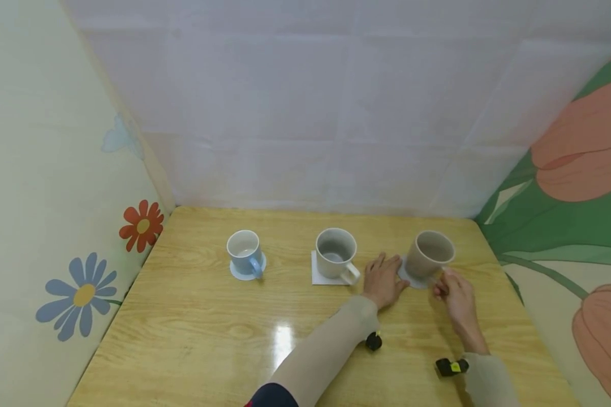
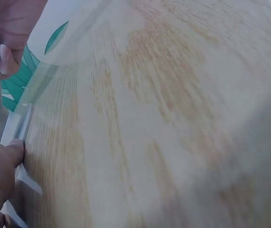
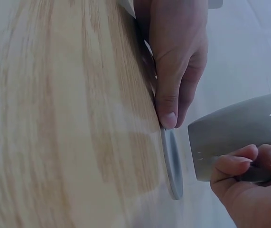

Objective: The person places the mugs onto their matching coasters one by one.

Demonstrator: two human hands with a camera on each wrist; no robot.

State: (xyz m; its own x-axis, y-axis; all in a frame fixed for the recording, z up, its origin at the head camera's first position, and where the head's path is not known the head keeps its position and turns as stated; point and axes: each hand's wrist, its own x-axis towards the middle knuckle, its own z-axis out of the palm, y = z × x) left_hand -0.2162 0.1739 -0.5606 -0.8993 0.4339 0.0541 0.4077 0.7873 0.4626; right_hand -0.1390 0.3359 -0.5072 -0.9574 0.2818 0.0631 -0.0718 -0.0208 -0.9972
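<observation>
On the table's [image 1: 193,339] right side I see the tan mug [image 1: 429,254] tilted, lifted off its round grey coaster [image 1: 411,279]; right hand [image 1: 457,297] pinches the mug's handle, left hand [image 1: 383,281] lies with straight fingers pressing the coaster's edge. Left of it: white mug [image 1: 335,253] on square coaster [image 1: 319,276], then blue mug [image 1: 244,251] on round coaster [image 1: 240,273]. Tan mug's handle is hidden by fingers; wrist views are blurry.
</observation>
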